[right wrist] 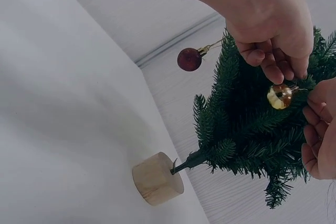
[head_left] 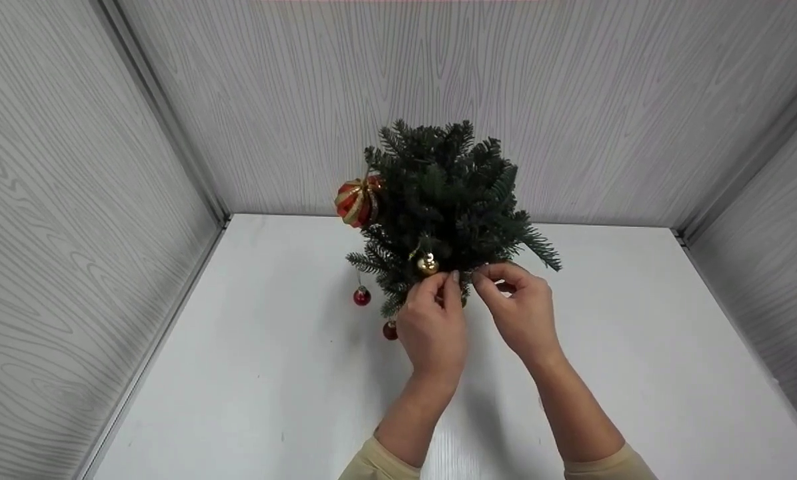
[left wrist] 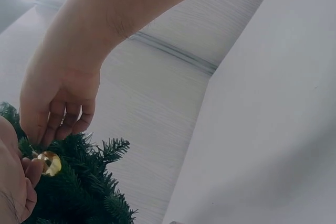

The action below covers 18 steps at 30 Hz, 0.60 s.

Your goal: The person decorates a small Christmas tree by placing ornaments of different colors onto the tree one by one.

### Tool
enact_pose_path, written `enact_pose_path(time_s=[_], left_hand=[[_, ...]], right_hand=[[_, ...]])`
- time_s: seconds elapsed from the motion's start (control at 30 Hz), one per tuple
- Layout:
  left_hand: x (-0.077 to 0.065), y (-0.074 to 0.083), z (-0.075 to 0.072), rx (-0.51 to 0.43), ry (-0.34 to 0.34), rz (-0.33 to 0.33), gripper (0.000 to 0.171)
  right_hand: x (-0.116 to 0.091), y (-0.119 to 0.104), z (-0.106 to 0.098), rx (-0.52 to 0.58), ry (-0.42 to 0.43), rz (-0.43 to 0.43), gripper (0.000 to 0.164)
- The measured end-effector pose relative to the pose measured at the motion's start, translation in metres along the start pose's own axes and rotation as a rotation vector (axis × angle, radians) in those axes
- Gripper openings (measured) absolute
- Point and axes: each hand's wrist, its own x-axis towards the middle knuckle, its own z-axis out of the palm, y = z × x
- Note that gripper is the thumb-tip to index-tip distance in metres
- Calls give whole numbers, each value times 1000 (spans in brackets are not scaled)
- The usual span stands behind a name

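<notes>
A small artificial Christmas tree (head_left: 441,193) stands in front of me. My left hand (head_left: 433,327) pinches with thumb and index finger at the tree's near lower side. Close beside it on the right, my right hand (head_left: 519,308) pinches too, its fingertips among the needles. A shiny gold bauble (right wrist: 279,97) hangs just below the fingertips, its thin string (right wrist: 299,88) running up between the two hands. In the head view the hands mostly hide that bauble. Another gold bauble (head_left: 427,264) hangs right above my left fingertips.
A large red-and-gold striped ball (head_left: 357,202) hangs on the tree's left side. Lower down hang small red baubles (head_left: 362,296). The tree's round wooden base (right wrist: 157,178) rests on the white table (head_left: 271,347). Pale wood-grain panels (head_left: 291,100) enclose the back and sides.
</notes>
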Motion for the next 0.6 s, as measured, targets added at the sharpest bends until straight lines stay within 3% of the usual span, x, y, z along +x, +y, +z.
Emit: enact_pose_path(time_s=[0.27,0.6], left_hand=[[-10,-6,-4,-6,-36,43,10],[-10,-12,-10,-41,-75,112,12]], right_hand=[[-7,2,-2,17,-51,-2,10],[-8,2,-2,-2,-61,-4,10]])
